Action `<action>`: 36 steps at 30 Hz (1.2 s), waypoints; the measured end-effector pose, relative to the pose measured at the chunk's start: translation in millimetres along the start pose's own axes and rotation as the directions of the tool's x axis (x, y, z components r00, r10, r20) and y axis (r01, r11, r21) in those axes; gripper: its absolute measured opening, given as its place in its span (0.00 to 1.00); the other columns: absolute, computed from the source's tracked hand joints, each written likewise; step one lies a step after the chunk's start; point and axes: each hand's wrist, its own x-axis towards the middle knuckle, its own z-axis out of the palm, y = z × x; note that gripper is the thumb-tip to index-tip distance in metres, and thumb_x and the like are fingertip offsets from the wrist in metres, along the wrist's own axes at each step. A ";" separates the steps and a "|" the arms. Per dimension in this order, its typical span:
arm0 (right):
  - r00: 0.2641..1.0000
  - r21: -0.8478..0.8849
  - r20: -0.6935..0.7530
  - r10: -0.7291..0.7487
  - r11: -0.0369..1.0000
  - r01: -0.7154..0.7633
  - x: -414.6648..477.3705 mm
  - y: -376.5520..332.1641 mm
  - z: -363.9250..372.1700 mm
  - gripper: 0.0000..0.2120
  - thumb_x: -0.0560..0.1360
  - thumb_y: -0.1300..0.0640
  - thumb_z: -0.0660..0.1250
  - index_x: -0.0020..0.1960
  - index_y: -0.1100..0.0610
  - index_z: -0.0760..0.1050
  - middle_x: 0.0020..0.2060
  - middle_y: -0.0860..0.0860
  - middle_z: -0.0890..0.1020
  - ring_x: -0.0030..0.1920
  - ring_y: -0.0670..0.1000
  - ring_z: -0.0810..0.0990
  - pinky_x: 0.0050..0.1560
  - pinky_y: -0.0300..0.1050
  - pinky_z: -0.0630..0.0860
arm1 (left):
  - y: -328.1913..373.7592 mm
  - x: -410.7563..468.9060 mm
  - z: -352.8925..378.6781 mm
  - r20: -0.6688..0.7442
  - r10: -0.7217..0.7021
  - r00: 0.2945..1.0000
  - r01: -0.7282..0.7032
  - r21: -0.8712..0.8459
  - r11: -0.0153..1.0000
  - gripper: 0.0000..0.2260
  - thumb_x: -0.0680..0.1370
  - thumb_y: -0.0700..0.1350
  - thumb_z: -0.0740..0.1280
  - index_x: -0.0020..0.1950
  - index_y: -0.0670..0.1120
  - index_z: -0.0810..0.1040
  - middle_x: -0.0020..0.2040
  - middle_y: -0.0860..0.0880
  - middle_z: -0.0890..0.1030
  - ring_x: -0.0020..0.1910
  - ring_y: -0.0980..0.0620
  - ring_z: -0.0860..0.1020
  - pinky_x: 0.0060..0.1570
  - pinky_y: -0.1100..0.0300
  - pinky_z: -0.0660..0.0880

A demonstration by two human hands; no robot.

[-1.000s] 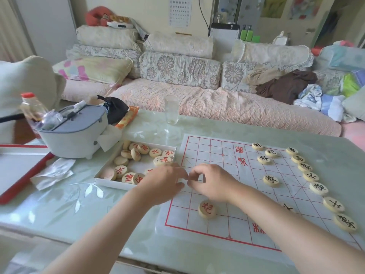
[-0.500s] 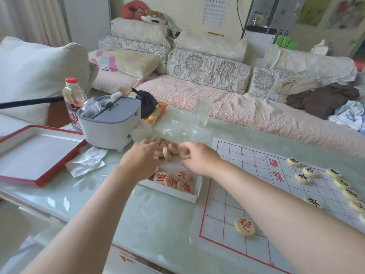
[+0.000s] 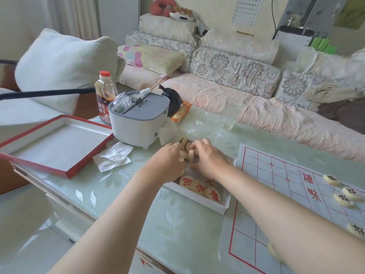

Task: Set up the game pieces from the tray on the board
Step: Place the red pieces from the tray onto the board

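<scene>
Both hands in white tray [image 3: 221, 207]: left hand [image 3: 165, 164] and right hand [image 3: 209, 159] curled around wooden pieces [image 3: 188, 153], board [image 3: 296, 194] just beside tray

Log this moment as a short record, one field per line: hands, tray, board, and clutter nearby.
left hand: over the tray, fingers curled among the pieces
right hand: over the tray, fingers on an upright piece; exact grip unclear
tray: white, left of the board, red-marked pieces lying flat at its near end
board: white sheet with red grid; black-marked pieces along its right side
clutter: grey-lidded container, sauce bottle, empty glass, red-edged lid, crumpled tissue
</scene>
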 end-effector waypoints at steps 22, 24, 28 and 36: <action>0.986 -0.240 0.028 -0.164 0.957 0.166 13.2 7.5 -11.7 0.30 0.77 0.64 0.62 0.73 0.41 0.65 0.59 0.52 0.72 0.58 0.57 0.76 0.62 0.51 0.67 | -1.2 1.3 -29.0 0.039 -0.209 0.977 0.209 -0.012 0.978 0.19 0.75 0.35 0.60 0.63 0.50 0.73 0.52 0.48 0.72 0.46 0.48 0.74 0.41 0.56 0.77; 0.979 -0.296 0.047 -0.198 0.933 0.203 20.7 3.5 -7.7 0.28 0.77 0.64 0.62 0.72 0.40 0.66 0.59 0.53 0.72 0.58 0.57 0.76 0.63 0.52 0.68 | -1.4 1.9 -31.1 0.041 -0.205 0.978 0.205 0.009 0.979 0.19 0.76 0.35 0.60 0.64 0.50 0.73 0.51 0.48 0.72 0.48 0.47 0.74 0.43 0.57 0.75; 0.965 -0.341 0.087 -0.247 0.903 0.262 33.5 -4.4 1.4 0.25 0.77 0.59 0.63 0.71 0.40 0.67 0.56 0.52 0.71 0.59 0.55 0.75 0.62 0.52 0.67 | -2.4 1.3 -32.8 0.040 -0.226 0.973 0.225 0.031 0.974 0.19 0.77 0.37 0.61 0.68 0.47 0.70 0.61 0.44 0.74 0.57 0.45 0.74 0.51 0.57 0.73; 0.957 -0.272 0.037 -0.289 0.918 0.288 34.0 -5.7 -0.2 0.20 0.73 0.52 0.71 0.62 0.47 0.70 0.53 0.49 0.74 0.56 0.54 0.76 0.57 0.51 0.66 | -5.6 2.9 -31.3 0.045 -0.238 0.970 0.236 0.034 0.971 0.19 0.78 0.38 0.60 0.69 0.45 0.68 0.61 0.44 0.73 0.48 0.47 0.70 0.46 0.59 0.70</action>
